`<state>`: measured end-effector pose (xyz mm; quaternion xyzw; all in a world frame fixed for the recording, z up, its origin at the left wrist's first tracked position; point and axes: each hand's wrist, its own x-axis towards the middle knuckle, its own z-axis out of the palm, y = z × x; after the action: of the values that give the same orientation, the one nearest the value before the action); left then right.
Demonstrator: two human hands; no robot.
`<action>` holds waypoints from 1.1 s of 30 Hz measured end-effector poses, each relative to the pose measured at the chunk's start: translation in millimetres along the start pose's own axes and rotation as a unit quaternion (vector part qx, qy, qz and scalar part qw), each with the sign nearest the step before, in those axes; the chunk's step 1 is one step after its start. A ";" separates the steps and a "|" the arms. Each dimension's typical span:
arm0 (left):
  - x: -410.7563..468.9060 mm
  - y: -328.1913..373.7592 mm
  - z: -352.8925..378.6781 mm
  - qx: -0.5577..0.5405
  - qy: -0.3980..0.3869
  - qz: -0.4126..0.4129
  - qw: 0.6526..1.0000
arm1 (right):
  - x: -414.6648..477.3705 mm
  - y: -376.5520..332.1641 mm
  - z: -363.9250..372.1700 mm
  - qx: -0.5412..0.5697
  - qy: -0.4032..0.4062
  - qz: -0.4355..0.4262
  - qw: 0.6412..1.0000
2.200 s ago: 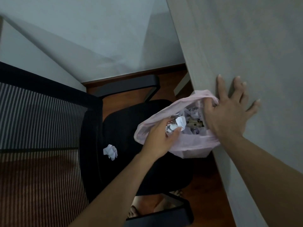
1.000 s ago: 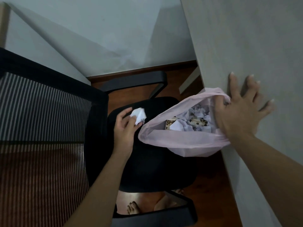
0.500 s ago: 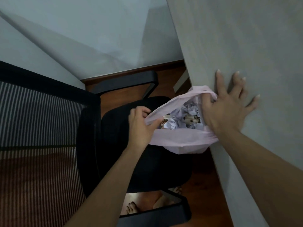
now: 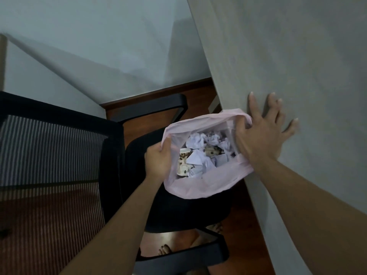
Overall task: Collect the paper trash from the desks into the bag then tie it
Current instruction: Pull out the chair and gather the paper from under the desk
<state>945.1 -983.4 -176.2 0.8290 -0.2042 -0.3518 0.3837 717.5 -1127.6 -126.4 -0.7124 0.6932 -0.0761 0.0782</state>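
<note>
A pale pink plastic bag (image 4: 200,185) hangs open beside the edge of the grey desk (image 4: 297,56), above a black chair seat. Inside lie several crumpled white paper balls (image 4: 195,140) and a brown-spotted paper cup (image 4: 183,163). My left hand (image 4: 158,161) is closed on the bag's left rim. My right hand (image 4: 264,133) lies flat on the desk with fingers spread, its thumb hooked inside the bag's right rim, pinning that rim against the desk edge.
A black office chair (image 4: 111,155) with a striped mesh back (image 4: 49,147) stands left of the desk, its armrests (image 4: 151,108) in front and behind. Brown wooden floor (image 4: 244,219) and my bare feet (image 4: 164,250) show below. A pale wall (image 4: 99,46) lies beyond.
My left hand picked the paper ball off the chair seat and dropped it into the bag. It now grips the bag's left rim and pulls the mouth wider. My right hand stayed put.
</note>
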 end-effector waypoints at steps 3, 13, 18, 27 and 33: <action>-13.3 27.1 -19.6 0.006 -0.023 0.004 1.000 | -1.7 -1.3 -6.6 0.037 -0.010 0.004 0.999; -53.4 117.2 -118.7 0.048 -0.075 0.029 0.996 | -17.2 -0.7 -118.1 0.162 -0.193 0.053 0.966; -64.8 181.0 -170.7 0.109 -0.124 0.061 0.984 | -91.5 -34.2 -160.2 0.182 -0.131 0.137 0.965; -90.9 288.2 -228.8 0.137 -0.222 0.228 0.938 | -136.7 -69.9 -265.4 0.326 -0.016 0.331 0.886; -111.2 329.7 -192.2 0.106 -0.308 0.276 0.904 | -146.7 -40.4 -329.8 0.479 0.100 0.404 0.773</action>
<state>990.3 -1026.2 216.4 0.6253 -0.5693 -0.4461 0.2930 681.4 -981.8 204.4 -0.2256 0.7948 -0.4308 0.3630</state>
